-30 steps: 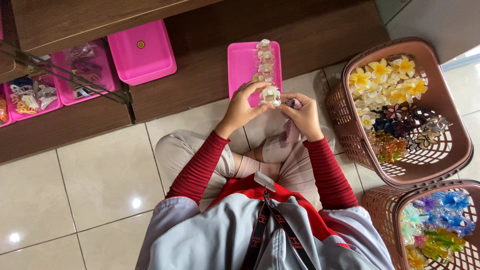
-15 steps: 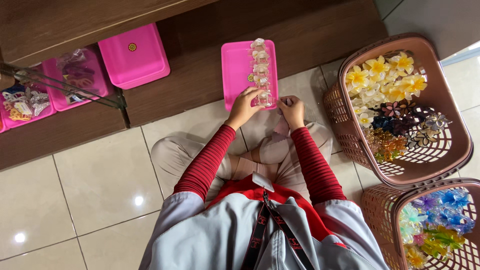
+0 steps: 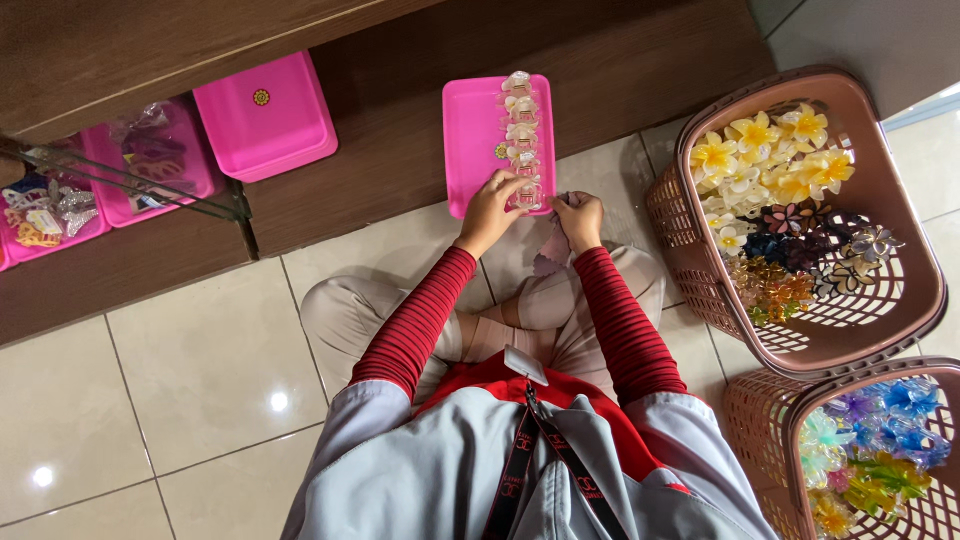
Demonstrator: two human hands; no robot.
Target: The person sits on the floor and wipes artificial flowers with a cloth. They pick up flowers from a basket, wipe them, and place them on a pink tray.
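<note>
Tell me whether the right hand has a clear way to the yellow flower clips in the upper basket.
Probably yes: the right hand is beside the brown basket, whose top is open, and nothing lies between it and the yellow flower clips.

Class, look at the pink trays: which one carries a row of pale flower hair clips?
The pink tray directly in front of the person, where the left hand rests. The lidded pink box to its left shows only a plain top; the others hold bagged items.
</note>
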